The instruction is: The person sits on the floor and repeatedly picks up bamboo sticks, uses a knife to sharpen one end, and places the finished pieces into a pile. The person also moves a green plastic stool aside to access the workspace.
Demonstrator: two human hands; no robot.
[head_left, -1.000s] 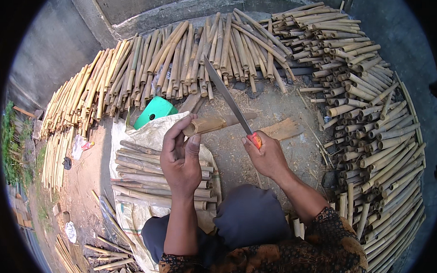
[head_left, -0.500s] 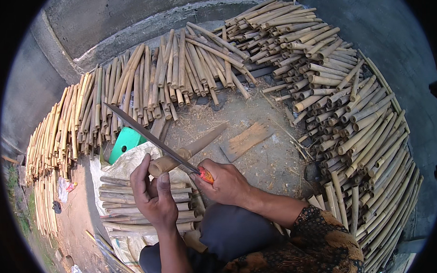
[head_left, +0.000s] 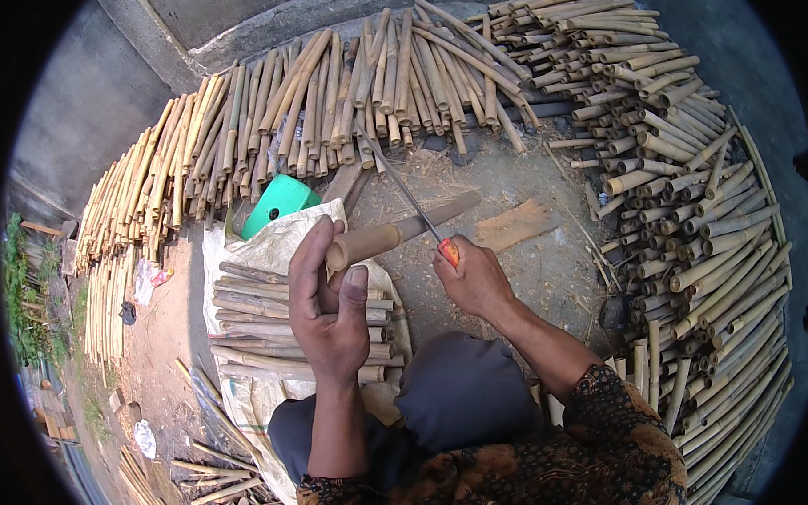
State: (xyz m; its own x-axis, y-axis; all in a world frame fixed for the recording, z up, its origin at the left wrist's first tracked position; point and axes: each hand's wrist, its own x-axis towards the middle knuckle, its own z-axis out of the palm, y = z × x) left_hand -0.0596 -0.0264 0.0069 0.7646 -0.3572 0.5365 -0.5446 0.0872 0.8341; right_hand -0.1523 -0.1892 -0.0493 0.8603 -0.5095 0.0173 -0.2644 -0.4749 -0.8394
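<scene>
Bamboo [head_left: 368, 246] is at your left hand [head_left: 329, 313], its hollow near end over the sack [head_left: 310, 229] and its length slanting out past the sack's right edge. Those fingers are half curled about the near end, thumb apart; I cannot tell how firmly they press. Your right hand [head_left: 473, 281], right of the sack, has its fingers wrapped around the handle of the knife [head_left: 413, 205]. The blade crosses the bamboo in view, but whether it touches cannot be told.

Expect the bamboo to be light and stiff, fairly smooth, and likely to split along the grain rather than bend. You would best hold it behind the near rim, fingers under and thumb over, clear of the blade.

Count one bamboo at your hand, one knife, one green box [head_left: 280, 203] at the sack's far edge and one board [head_left: 517, 226] right of the sack. About eight sticks [head_left: 265, 342] lie on the sack, partly hidden by your left arm. The stacks [head_left: 679, 216] beyond and right of it hold too many to count.
</scene>
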